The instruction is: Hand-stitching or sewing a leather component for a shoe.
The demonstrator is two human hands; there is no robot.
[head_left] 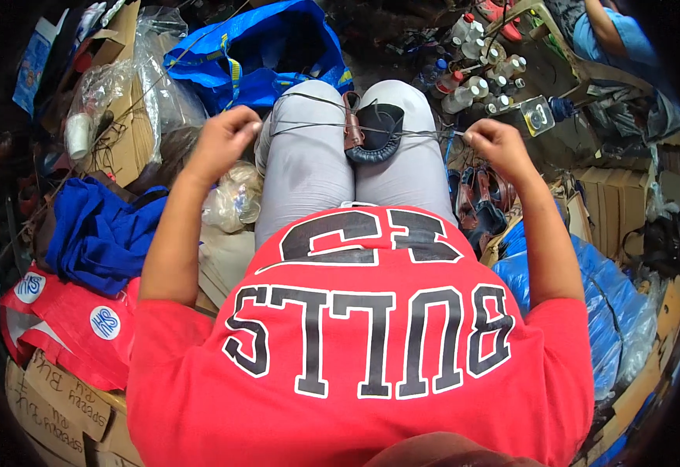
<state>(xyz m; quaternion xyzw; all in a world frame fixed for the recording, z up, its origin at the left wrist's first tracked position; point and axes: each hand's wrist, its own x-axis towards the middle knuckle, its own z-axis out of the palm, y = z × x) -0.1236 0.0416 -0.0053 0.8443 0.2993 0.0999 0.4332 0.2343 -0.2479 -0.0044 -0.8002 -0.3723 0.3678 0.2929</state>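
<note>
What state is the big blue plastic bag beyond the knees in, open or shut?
Open: the bag gapes wide around a shadowed interior; whether it holds anything, I cannot tell.

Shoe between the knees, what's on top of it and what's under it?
Dark thread runs between the left hand and right hand, across the shoe. Gray trousers flank it; its underside and whatever lies beneath are covered.
</note>
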